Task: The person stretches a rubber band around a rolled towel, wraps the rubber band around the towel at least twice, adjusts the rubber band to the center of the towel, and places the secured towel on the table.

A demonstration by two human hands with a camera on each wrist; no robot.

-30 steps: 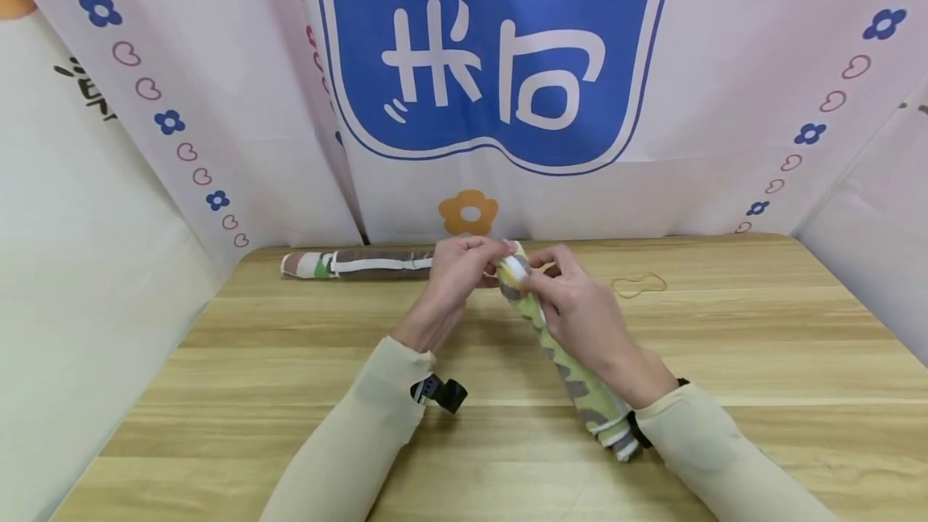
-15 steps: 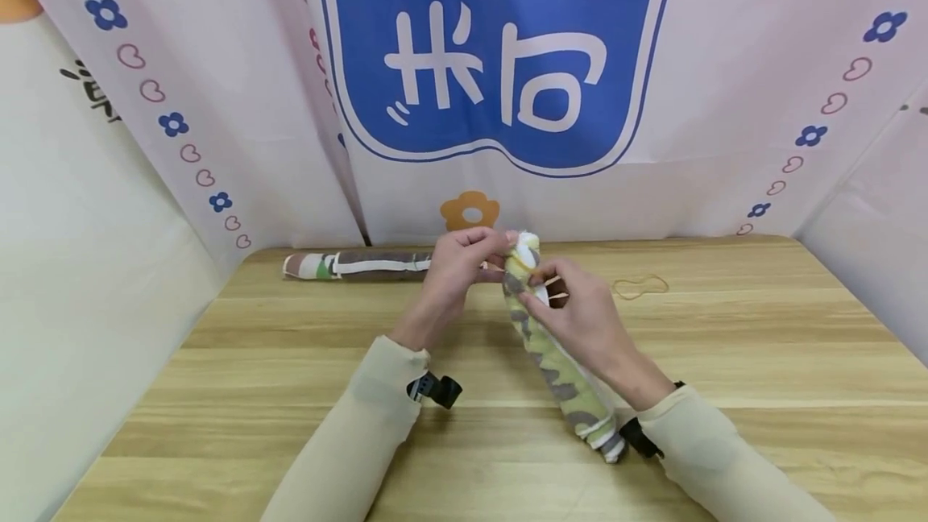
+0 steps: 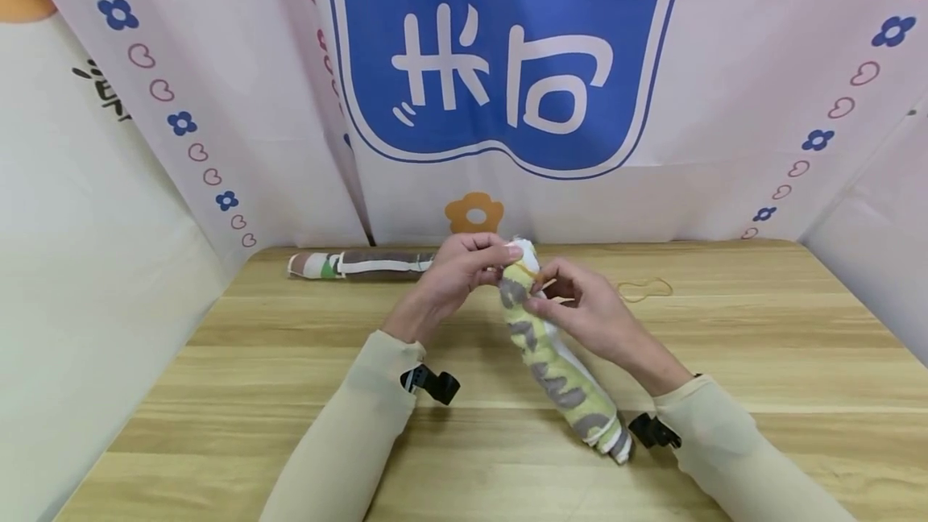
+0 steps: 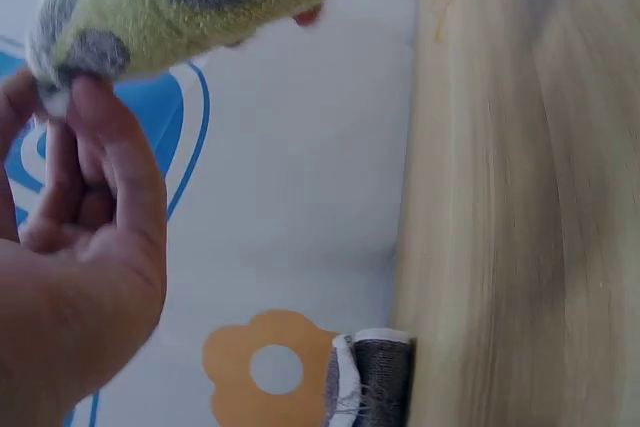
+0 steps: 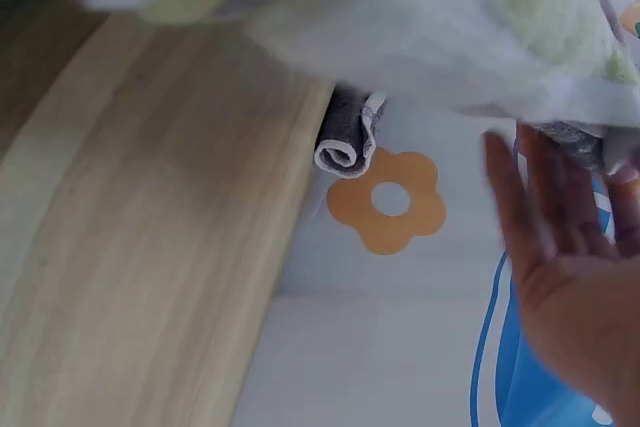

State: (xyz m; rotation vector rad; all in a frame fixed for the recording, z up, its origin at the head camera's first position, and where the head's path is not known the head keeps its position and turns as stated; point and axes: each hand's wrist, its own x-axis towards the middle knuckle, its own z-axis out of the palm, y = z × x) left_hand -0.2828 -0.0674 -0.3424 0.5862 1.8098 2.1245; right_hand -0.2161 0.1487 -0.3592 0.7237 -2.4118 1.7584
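Observation:
A rolled towel point(image 3: 551, 369), yellow-green with grey patches and a white side, slants above the table, its lower end toward me. Near its upper end runs a thin orange-yellow band point(image 3: 524, 269), which looks like a rubber band. My left hand point(image 3: 467, 268) pinches the white top end between thumb and fingers. On the right side, just below, my right hand point(image 3: 580, 304) pinches the towel's edge, its fingertips at the band. Seen from the left wrist, the left hand point(image 4: 90, 237) grips the towel's tip point(image 4: 60, 57). The right wrist view partly cuts off the right hand point(image 5: 580, 277).
A brown and white rolled towel point(image 3: 377, 263) lies along the table's back edge, partly behind the left hand. One loose yellow rubber band point(image 3: 645, 290) rests on the wooden table point(image 3: 290, 393) at the right. A printed cloth point(image 3: 725, 103) hangs behind the table.
The towel's upper end rose, then dipped slightly, and its patterned face has turned more into view. Both hands stay at that end; the right fingers have shifted slightly down along it.

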